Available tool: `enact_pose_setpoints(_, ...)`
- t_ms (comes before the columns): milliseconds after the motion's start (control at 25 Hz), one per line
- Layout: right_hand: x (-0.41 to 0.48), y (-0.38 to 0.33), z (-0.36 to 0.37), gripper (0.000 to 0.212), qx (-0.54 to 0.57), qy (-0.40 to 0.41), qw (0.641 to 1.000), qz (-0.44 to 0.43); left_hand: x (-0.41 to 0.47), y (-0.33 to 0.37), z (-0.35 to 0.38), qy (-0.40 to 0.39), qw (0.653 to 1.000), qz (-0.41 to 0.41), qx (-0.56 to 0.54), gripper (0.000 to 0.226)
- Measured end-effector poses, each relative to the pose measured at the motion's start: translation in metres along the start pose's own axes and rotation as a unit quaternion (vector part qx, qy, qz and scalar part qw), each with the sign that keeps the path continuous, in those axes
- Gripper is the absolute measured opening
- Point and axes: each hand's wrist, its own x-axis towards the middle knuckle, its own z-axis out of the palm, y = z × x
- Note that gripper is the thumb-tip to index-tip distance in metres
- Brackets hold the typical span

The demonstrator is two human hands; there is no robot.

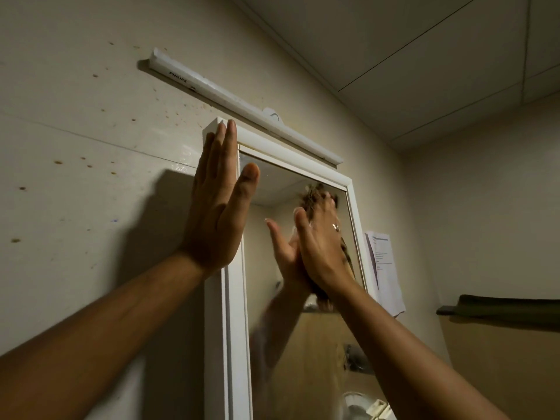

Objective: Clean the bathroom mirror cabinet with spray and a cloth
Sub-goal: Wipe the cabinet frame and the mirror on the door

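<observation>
The mirror cabinet has a white frame [233,328] and hangs on the beige wall, seen from below and to the left. My left hand [215,213] lies flat against the frame's upper left corner, its fingers straight and its thumb resting on the glass edge. My right hand [321,247] presses a brownish cloth [315,192] flat against the upper part of the mirror glass [288,374]. The cloth is blurred and sticks out above and below the hand. The glass reflects my right hand and forearm. No spray bottle is in view.
A white light bar [230,98] is fixed to the wall just above the cabinet. A paper notice [386,268] hangs to the cabinet's right. Further right, a dark folded towel [509,313] lies on a ledge. The wall on the left is speckled with brown spots.
</observation>
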Motion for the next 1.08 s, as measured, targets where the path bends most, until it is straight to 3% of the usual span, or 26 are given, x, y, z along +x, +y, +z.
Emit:
enact_pose_setpoints(120, 0.014, -0.063, 0.008, 0.087, -0.056, -0.002, 0.994, -0.089, 0.000, 0.002, -0.009, -0.037, 0.998, -0.023, -0.050, 0.094)
enact_pose_setpoints(280, -0.058, -0.101, 0.020, 0.076, -0.061, -0.035, 0.980, -0.184, 0.003, 0.001, -0.021, -0.077, 0.992, -0.038, -0.096, 0.080)
enact_pose_setpoints(440, -0.121, -0.088, 0.019, 0.083, -0.040, -0.064, 0.982, -0.171, -0.002, 0.009, -0.021, -0.078, 0.994, -0.046, -0.062, 0.080)
enact_pose_setpoints(600, -0.112, -0.062, 0.015, 0.089, -0.060, -0.055, 0.981, -0.174, -0.019, 0.012, -0.007, -0.053, 0.997, -0.014, 0.059, 0.087)
enact_pose_setpoints(880, -0.020, 0.072, -0.014, 0.085, -0.009, 0.026, 0.999, 0.018, -0.021, 0.010, 0.004, -0.006, 0.991, 0.022, 0.133, 0.079)
enact_pose_setpoints(1080, -0.087, 0.121, -0.016, 0.096, -0.029, -0.003, 0.994, 0.108, -0.024, 0.008, 0.007, 0.005, 0.990, 0.025, 0.139, 0.078)
